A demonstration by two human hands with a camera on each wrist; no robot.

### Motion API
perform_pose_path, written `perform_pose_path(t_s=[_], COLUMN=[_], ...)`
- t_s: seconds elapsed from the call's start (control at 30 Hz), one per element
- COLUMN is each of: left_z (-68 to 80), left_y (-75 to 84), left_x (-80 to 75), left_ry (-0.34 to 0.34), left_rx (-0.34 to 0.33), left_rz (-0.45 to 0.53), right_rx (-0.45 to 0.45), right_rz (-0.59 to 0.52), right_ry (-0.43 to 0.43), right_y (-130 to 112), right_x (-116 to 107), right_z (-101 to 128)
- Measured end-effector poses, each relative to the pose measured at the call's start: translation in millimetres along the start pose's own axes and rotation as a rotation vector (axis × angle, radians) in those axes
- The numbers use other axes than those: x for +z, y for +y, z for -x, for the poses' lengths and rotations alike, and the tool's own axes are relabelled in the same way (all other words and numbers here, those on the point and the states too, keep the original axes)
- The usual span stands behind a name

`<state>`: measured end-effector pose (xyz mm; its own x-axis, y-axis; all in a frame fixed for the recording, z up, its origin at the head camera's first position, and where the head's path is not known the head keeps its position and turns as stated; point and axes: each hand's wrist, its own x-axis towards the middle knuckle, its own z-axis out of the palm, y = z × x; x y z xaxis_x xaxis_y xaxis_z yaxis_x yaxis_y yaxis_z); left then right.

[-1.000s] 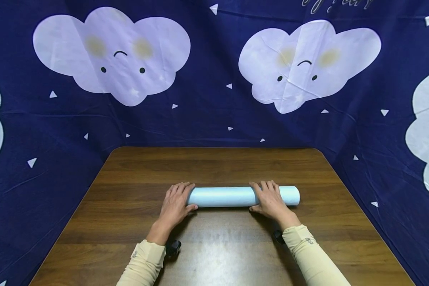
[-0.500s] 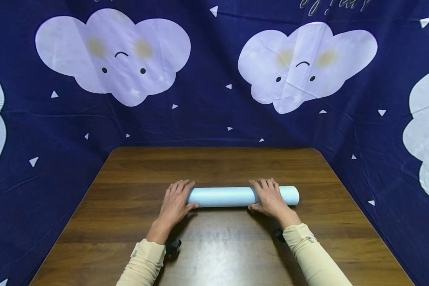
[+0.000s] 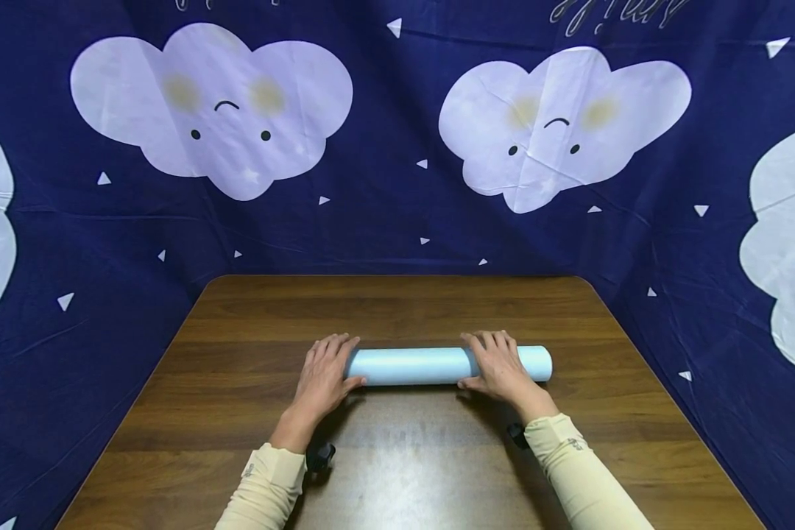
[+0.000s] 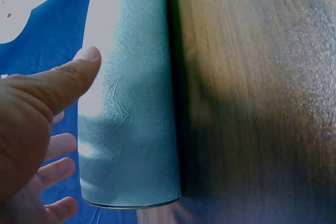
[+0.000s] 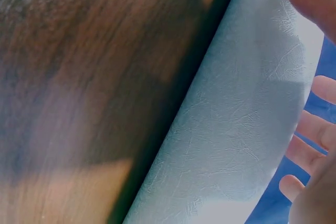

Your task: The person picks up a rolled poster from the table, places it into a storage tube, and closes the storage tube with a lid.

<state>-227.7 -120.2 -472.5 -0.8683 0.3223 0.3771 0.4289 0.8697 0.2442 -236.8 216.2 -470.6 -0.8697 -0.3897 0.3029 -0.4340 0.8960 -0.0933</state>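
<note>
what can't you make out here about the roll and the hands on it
- Head view: the left end of the pale blue roll is covered by the left hand.
- Head view: the palm of the right hand is hidden, so its grip pressure is unclear.
- Right wrist view: both roll ends are cut off by the frame.
- The wooden table is blurred in both wrist views.

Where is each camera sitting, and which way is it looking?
Head view: sits on the person's head, looks forward and down at the brown wooden table and the pale blue paper roll; shows the left hand, the right hand and both cream sleeves.
Left wrist view: sits at the left wrist, looks along the roll's end; shows thumb and fingers.
Right wrist view: sits at the right wrist, looks along the roll; shows fingertips.
All three views share the roll and the table.
</note>
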Motion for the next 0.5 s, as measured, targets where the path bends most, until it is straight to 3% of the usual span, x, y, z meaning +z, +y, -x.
perform_pose_path(t_s=[0.33,0.5], left_z=[-4.7,-8.9], left_y=[4.2,4.2], left_x=[-10.3,-13.4], left_ry=[-0.027,-0.058], left_rx=[-0.084,-0.127], left_rz=[0.039,0.039], right_rx=[0.042,0.049], right_rz=[-0.051,-0.005], right_ry=[0.014,0.048], right_y=[-7,-13], right_x=[-7,-14], right_z=[-5,-11])
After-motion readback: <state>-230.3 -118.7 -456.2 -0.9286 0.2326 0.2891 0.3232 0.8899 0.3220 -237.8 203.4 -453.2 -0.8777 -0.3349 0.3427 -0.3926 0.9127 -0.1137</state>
